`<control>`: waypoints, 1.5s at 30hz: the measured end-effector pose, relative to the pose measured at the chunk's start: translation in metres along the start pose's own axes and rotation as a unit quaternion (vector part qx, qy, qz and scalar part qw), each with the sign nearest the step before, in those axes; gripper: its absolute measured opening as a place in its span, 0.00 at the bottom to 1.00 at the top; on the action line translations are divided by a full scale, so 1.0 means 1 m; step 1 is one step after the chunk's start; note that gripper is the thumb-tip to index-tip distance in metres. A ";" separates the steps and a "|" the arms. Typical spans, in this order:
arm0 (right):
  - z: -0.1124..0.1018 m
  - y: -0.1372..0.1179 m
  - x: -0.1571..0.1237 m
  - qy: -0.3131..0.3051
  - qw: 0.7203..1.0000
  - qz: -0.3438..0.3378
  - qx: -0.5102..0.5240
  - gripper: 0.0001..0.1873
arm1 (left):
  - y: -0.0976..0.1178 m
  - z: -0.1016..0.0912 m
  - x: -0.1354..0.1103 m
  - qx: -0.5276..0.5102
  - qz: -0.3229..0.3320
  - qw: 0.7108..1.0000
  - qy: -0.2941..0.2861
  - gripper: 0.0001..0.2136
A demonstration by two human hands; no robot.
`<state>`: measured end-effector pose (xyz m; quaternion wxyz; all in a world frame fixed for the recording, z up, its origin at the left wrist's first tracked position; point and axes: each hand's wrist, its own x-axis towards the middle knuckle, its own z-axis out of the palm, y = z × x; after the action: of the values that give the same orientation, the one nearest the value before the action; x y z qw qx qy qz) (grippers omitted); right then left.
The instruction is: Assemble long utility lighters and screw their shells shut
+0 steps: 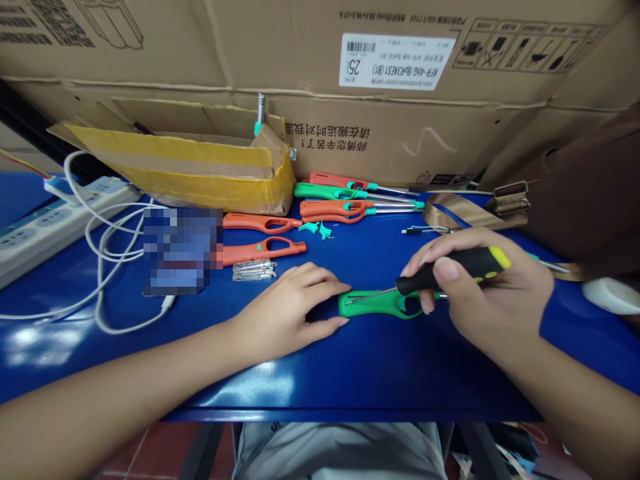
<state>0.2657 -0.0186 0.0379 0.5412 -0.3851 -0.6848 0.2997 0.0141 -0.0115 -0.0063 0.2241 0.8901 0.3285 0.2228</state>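
Note:
A green gas lighter [377,307] lies flat on the blue table, its slotted handle end to the left. My left hand [287,307] steadies that end, with thumb and index finger on either side of it. In my right hand [505,303] is a screwdriver [425,279] with a black and yellow handle, fingers wrapped round it. Its thin shaft slants down to the left, and the tip rests at the slot in the lighter. The lighter's metal tube is mostly behind my right hand. Small turquoise plastic pieces [310,227] lie beyond.
Red lighter bodies [260,252] and assembled lighters [333,211] lie farther back. Clear parts [253,270] sit left of centre. A yellow-taped cardboard box [200,173], a blurred-out device [183,253], white cables [120,327] and a power strip [60,220] occupy the left. A brown strap [465,210] lies right.

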 end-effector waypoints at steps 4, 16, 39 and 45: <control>-0.001 0.000 0.000 -0.006 1.000 0.004 -0.006 0.05 | 0.003 -0.002 0.001 -0.016 0.005 1.000 0.018 0.13; 0.001 -0.001 0.001 0.000 1.000 -0.012 0.022 0.05 | 0.005 -0.005 0.001 -0.029 0.020 0.999 0.023 0.05; -0.003 0.000 -0.001 -0.019 1.000 -0.007 0.002 0.05 | 0.006 -0.005 0.001 -0.016 0.013 1.000 0.019 0.05; -0.002 -0.001 -0.002 -0.024 1.000 -0.008 0.010 0.04 | 0.006 -0.005 0.000 -0.019 0.019 0.999 0.017 0.05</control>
<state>0.2679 -0.0205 0.0382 0.5308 -0.3665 -0.6979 0.3112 0.0147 -0.0140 0.0008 0.2310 0.8879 0.3107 0.2485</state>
